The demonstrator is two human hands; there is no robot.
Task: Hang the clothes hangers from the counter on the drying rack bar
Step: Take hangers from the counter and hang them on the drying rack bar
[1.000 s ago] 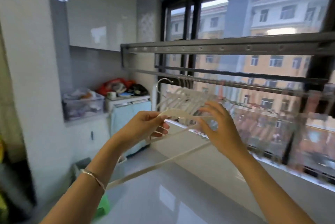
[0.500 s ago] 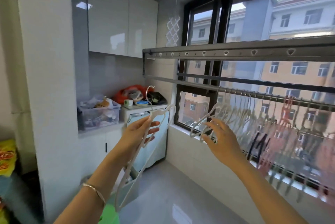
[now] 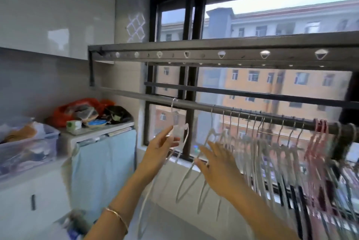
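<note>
Clutter fills a plastic bin [image 3: 29, 142] on the counter [image 3: 25, 173] at the far left. Beside it a red bag [image 3: 77, 106] and other odds and ends sit on a white appliance draped with a blue cloth [image 3: 104, 158].

Next comes the left hand [image 3: 161, 145], raised toward the window. Its thumb and fingertips pinch 1 white hanger [image 3: 177, 129] just under the neck. Half a second ago this hanger hung low in the same hand, out over the appliance and well apart from the rack. Now its hook appears to loop over the bar [image 3: 242, 112], at the bare stretch left of the others, though blur makes the seating hard to confirm. The body of the hanger trails down below the wrist.

The right hand [image 3: 217, 164] holds nothing, its fingers straight and spread. It sits just beside the nearest of the row of white hangers [image 3: 258, 142] already on the bar, where earlier it touched the end one. Pink hangers [image 3: 318, 140] close the row at the far right.

I judge this hanger all but hung: the left hand need only let go once the hook bears its weight. Whether more hangers wait on the counter cannot be told from here.
</note>
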